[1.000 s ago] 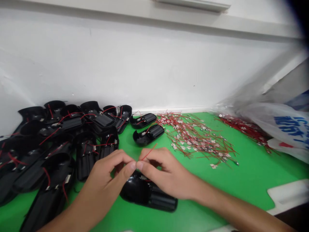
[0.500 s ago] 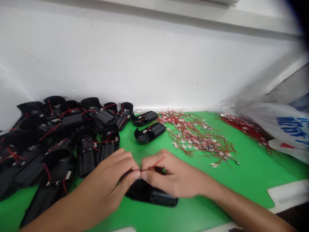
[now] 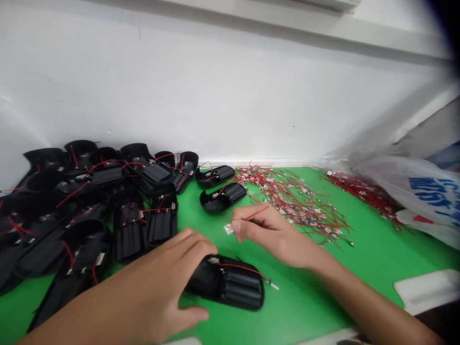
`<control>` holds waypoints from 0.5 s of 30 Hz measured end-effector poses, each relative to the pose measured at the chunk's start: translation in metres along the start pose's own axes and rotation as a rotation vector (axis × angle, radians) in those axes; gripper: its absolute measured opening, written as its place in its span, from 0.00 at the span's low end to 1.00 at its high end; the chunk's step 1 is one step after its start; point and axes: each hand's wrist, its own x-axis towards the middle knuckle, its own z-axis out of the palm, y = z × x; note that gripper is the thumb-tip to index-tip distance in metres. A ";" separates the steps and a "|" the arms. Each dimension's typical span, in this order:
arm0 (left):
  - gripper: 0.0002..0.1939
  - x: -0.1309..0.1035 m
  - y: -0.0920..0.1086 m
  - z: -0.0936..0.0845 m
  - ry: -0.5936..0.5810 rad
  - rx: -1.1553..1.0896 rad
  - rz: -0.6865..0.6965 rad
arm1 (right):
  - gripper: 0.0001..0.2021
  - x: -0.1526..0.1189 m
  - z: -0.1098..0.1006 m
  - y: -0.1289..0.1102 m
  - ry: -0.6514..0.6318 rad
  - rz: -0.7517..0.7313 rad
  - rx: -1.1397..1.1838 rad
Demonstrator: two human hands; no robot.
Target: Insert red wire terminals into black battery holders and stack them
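Note:
Between the thumb and index finger of my right hand (image 3: pixel 260 230) is a small metal contact plate (image 3: pixel 228 229) with a red wire (image 3: pixel 257 212) trailing back over the hand. My left hand (image 3: pixel 176 282) is over the left end of a black plastic battery housing (image 3: pixel 242 285), its thumb spread well away from the fingers. Those fingers are at the housing's far edge; whether they press on it I cannot tell. The housing lies with its slotted battery bay facing up. Across it runs a red wire with a small pale-tipped part (image 3: pixel 273 284) hanging past the right end.
Many similar black housings (image 3: pixel 131 225) with red wires are piled at the left. Two more housings (image 3: pixel 223 197) lie near the wall. Loose wired contacts (image 3: pixel 298 201) spread over the green mat (image 3: pixel 373 249). A plastic bag (image 3: pixel 427 187) with more wires is at the right.
My hands, pinched together over the housing before, have separated. The right hand moved up and right with the contact plate; the left thumb opened away and dropped. More of the housing shows.

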 end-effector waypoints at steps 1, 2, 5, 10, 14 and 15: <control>0.27 0.001 -0.002 0.003 0.005 0.009 -0.014 | 0.18 -0.001 -0.002 0.000 0.020 0.005 -0.006; 0.25 0.002 -0.004 0.006 0.026 0.025 -0.023 | 0.18 -0.001 -0.002 -0.001 0.040 0.015 -0.012; 0.21 0.007 -0.008 0.016 0.186 0.122 -0.019 | 0.19 -0.002 -0.001 -0.001 0.082 0.060 -0.060; 0.26 0.014 -0.011 0.035 0.449 0.332 0.036 | 0.18 0.000 0.009 0.001 0.049 0.169 -0.252; 0.28 0.015 -0.008 0.041 0.461 0.393 0.030 | 0.15 0.002 0.017 0.004 -0.068 0.258 -0.309; 0.28 0.014 -0.007 0.041 0.460 0.409 0.032 | 0.15 0.002 0.018 0.004 -0.090 0.266 -0.309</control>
